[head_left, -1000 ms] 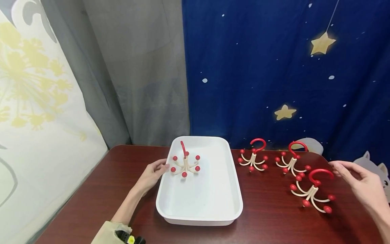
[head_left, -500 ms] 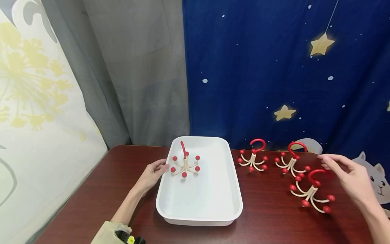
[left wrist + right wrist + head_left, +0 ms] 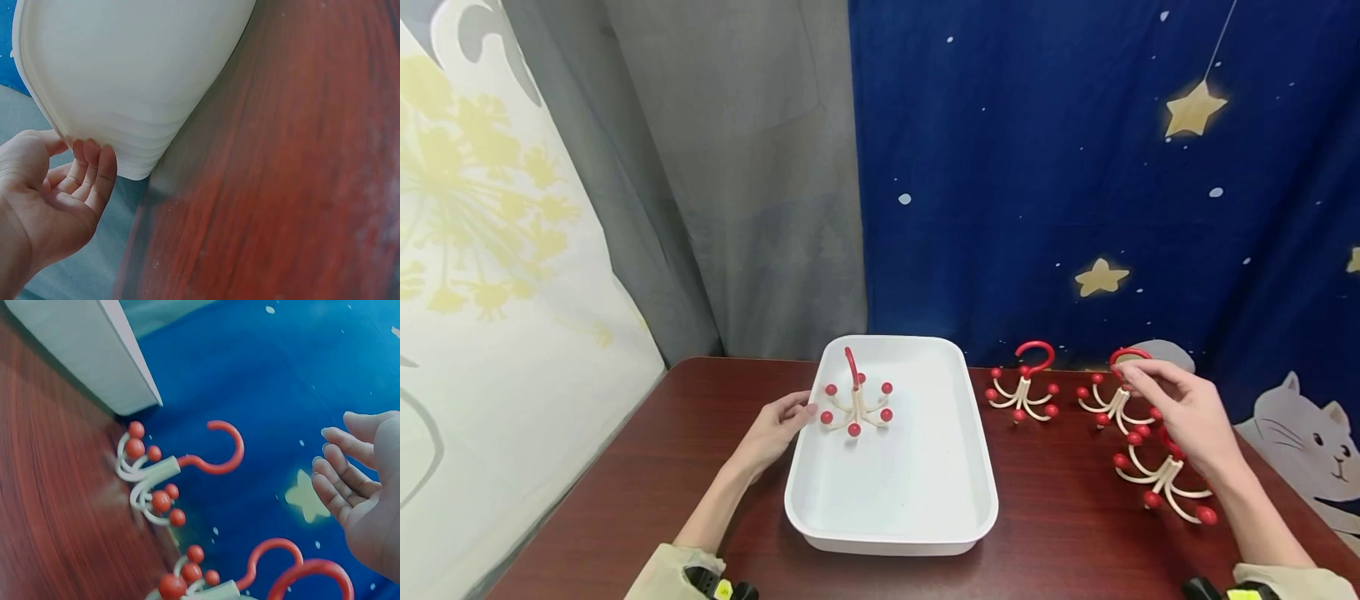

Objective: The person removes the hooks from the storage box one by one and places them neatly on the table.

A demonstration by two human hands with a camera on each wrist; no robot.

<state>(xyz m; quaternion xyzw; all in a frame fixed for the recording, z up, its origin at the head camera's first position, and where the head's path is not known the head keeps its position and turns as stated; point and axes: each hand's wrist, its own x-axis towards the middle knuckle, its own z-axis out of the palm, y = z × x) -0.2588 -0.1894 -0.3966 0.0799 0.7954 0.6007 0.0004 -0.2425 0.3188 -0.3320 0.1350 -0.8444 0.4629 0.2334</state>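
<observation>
A white tray (image 3: pixel 917 492) stands on the table, and my left hand (image 3: pixel 775 429) grips its left rim. In the left wrist view the thumb and fingers of that hand (image 3: pixel 59 200) pinch the tray's edge (image 3: pixel 119 75). Inside the tray stands a hook hanger (image 3: pixel 857 400), with cream arms, red balls and a red hook. Three similar hangers are right of the tray: one nearest it (image 3: pixel 1024 390), one back right (image 3: pixel 1122 402), one in front (image 3: pixel 1167 475). My right hand (image 3: pixel 1183 408) overlaps the latter two; in its wrist view, the relaxed fingers (image 3: pixel 337 478) hold nothing.
The dark red wooden table (image 3: pixel 1060 533) has its back edge just behind the hangers. Close behind hang a grey curtain (image 3: pixel 760 208) and a blue curtain (image 3: pixel 985 208) with stars. A pale patterned cloth (image 3: pixel 505 333) lies along the left side.
My right hand has moved left from the right side of the table to over the two right-hand hangers. My left hand, the tray and the hangers stay where they were.
</observation>
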